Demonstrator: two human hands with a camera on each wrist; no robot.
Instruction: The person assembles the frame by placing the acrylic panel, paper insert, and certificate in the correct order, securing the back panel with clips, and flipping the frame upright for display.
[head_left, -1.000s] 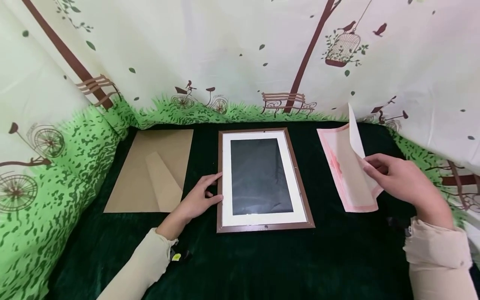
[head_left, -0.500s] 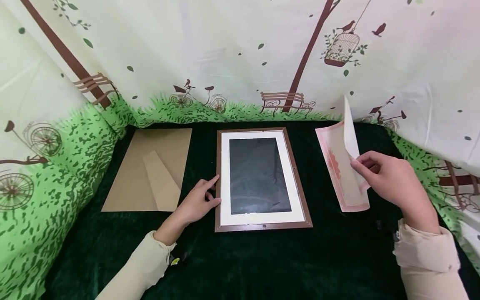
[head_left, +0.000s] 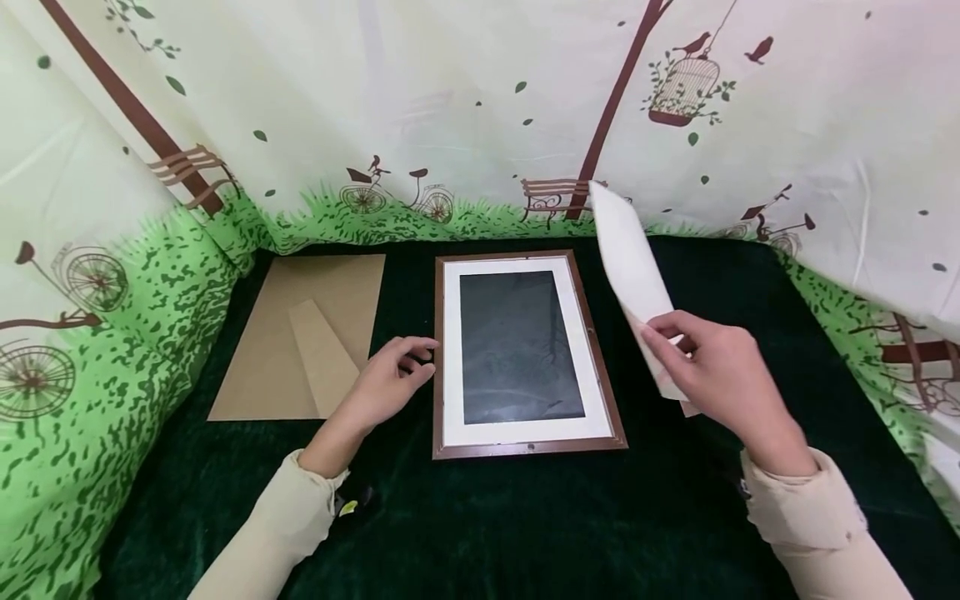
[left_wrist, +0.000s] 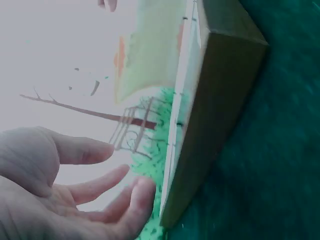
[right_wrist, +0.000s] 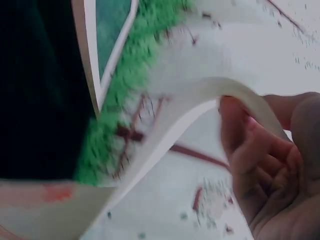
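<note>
A brown picture frame [head_left: 525, 451] lies on the dark green cloth, with a white mat around a dark window. My left hand [head_left: 378, 387] is at the frame's left edge, fingers loosely bent and holding nothing; the left wrist view shows its fingertips close to the frame's side [left_wrist: 215, 115]. Right of the frame, my right hand [head_left: 723, 375] pinches a sheet of paper [head_left: 630, 258] between thumb and fingers. The sheet stands up curled, its white back towards the head view. The right wrist view shows the sheet's bent edge [right_wrist: 160, 145] and a pink-red patch on its printed side.
A brown backing board [head_left: 251, 350] with a folded stand leg [head_left: 322, 354] lies left of the frame. Dark green cloth [head_left: 480, 533] covers the table. A printed curtain [head_left: 300, 83] with trees, benches and bicycles hangs behind and along both sides.
My right hand has lifted the sheet and carried it left towards the frame, turning its white back to the head view. My left fingers have drawn slightly back and curled more at the frame's edge.
</note>
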